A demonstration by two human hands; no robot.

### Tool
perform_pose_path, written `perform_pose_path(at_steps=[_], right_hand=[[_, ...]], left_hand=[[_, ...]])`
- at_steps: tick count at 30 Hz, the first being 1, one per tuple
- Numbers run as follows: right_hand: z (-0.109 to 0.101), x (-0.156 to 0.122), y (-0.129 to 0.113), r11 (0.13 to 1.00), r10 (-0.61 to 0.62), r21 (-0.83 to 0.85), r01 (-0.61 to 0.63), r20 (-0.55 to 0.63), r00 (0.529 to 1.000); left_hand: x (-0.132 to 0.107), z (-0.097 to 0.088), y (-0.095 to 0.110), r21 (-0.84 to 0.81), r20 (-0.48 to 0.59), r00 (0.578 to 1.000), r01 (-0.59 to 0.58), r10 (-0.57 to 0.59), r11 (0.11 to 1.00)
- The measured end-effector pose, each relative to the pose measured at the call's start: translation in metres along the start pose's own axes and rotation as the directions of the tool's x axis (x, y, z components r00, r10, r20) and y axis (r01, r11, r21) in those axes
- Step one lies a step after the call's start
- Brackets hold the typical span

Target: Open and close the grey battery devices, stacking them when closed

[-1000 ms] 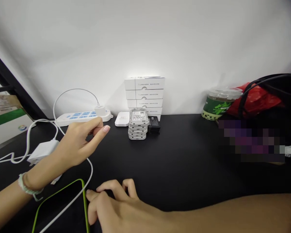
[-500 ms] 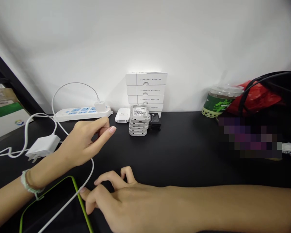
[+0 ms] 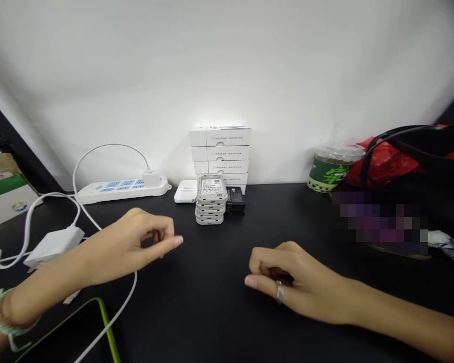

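Now: both hands low over the black worktop, nothing in either

Just left of the worktop's (image 3: pixel 227 327) middle, the left hand (image 3: pixel 132 247) hangs above the surface. Its forefinger (image 3: pixel 176 241) is stretched out to the right, and the other fingers are half curled towards the thumb with a small gap between them. It grips nothing that shows. Under its wrist runs a white cable (image 3: pixel 126 292), which goes on towards the near left corner. There it lies beside a phone (image 3: pixel 98 315) in a green case, partly cut off by the near edge.

Right of the middle, the right hand (image 3: pixel 291 282) rests on the worktop, its fingers tucked under the palm in a loose fist. A ring (image 3: pixel 279 293) sits on one finger. Whether anything lies beneath the fingers cannot be told.

Near the left edge lies a white charger (image 3: pixel 53 244). Along the back edge, from the left, come:

- a power strip (image 3: pixel 113 189) with a plug (image 3: pixel 150 178) in it
- a small white box (image 3: pixel 185 191)
- a pile of grey gadgets (image 3: pixel 211 204)
- a black battery (image 3: pixel 235 199)

A stack of white cartons (image 3: pixel 221 154) stands against the wall behind the pile. Towards the back right corner stand a drink cup (image 3: pixel 333 169) and a red bag (image 3: pixel 393 161).
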State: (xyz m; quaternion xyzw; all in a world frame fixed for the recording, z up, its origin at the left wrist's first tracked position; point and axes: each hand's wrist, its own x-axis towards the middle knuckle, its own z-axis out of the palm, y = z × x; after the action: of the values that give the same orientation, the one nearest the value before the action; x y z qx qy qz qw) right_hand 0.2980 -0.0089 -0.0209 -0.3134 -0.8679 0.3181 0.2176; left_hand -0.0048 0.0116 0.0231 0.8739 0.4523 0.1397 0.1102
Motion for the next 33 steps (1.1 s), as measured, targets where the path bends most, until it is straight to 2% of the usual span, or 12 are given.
perform_pose_path(at_steps=[3, 7, 16, 20, 23, 27, 30, 33], right_hand=[[-0.009, 0.002, 0.019, 0.986, -0.034, -0.161, 0.035, 0.008, 0.999], [-0.008, 0.007, 0.023, 0.978, -0.032, -0.204, 0.038, 0.033, 0.999], [-0.007, 0.004, 0.019, 0.963, -0.052, -0.26, 0.072, 0.083, 0.995], [-0.007, 0.003, 0.019, 0.953, -0.063, -0.293, 0.084, 0.081, 0.995], [-0.007, 0.003, 0.019, 0.951, -0.041, -0.301, 0.066, 0.09, 0.995], [-0.007, 0.004, 0.018, 0.951, -0.027, -0.305, 0.055, 0.096, 0.995], [-0.008, 0.004, 0.017, 0.951, -0.033, -0.305, 0.06, 0.094, 0.995], [-0.008, 0.004, 0.017, 0.952, -0.041, -0.298, 0.068, 0.094, 0.995]], left_hand=[[-0.001, 0.003, -0.003, 0.021, 0.16, 0.986, 0.033, -0.036, 0.999], [-0.001, 0.009, -0.008, -0.026, 0.27, 0.962, 0.053, -0.044, 0.998], [-0.003, 0.012, -0.006, -0.04, 0.271, 0.962, 0.054, -0.041, 0.998], [-0.001, 0.004, -0.004, -0.039, 0.241, 0.97, 0.037, -0.026, 0.999], [0.015, -0.011, -0.004, -0.007, 0.115, 0.993, 0.002, -0.001, 1.0], [0.059, -0.029, -0.009, 0.031, -0.069, 0.997, -0.021, 0.023, 0.999], [0.09, -0.03, -0.015, 0.019, -0.053, 0.998, -0.021, 0.022, 1.0], [0.104, -0.024, -0.019, -0.011, -0.011, 1.0, -0.023, 0.023, 1.0]])
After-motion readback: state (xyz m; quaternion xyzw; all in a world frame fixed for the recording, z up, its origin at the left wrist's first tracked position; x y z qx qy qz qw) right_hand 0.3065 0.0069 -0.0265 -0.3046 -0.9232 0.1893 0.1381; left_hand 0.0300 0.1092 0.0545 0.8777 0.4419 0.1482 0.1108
